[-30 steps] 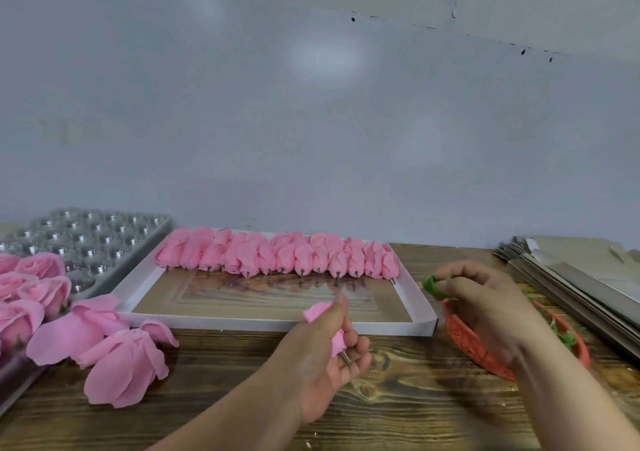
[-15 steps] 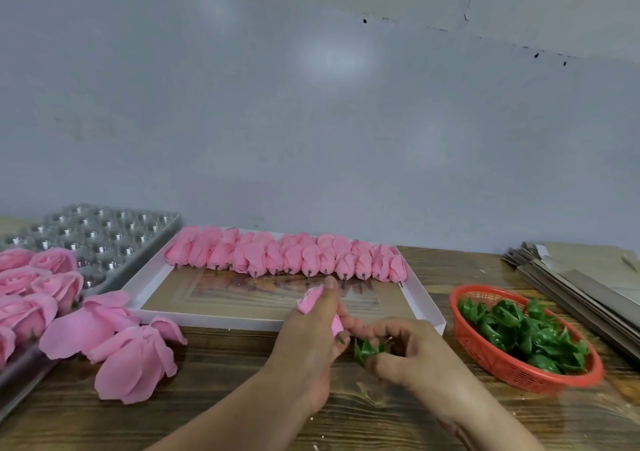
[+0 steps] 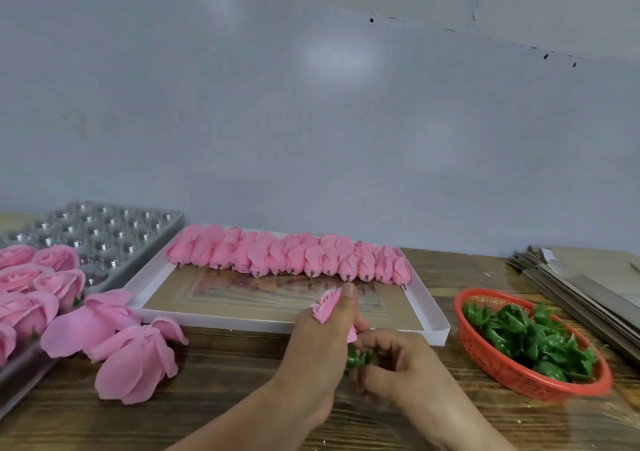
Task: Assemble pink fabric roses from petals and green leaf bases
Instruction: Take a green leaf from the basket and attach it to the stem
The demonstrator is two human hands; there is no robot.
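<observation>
While left fingers (image 3: 347, 298) pinch a pink bud (image 3: 325, 307), right fingers (image 3: 375, 341) grip a green leaf base (image 3: 356, 359).

Over the brown wooden table (image 3: 221, 412), the left hand (image 3: 318, 346) gripped a small pink fabric rosebud (image 3: 327, 307) while the right hand (image 3: 398, 364) pinched a green plastic leaf base (image 3: 356, 359) just beneath it — the two hands touching. A shallow white cardboard tray (image 3: 429, 315) held a row of pink buds (image 3: 287, 255); a red plastic mesh basket (image 3: 495, 364) of green leaf bases (image 3: 530, 340) sat to the right.

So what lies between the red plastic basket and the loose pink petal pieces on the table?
Head view: both hands, left hand and right hand.
</observation>
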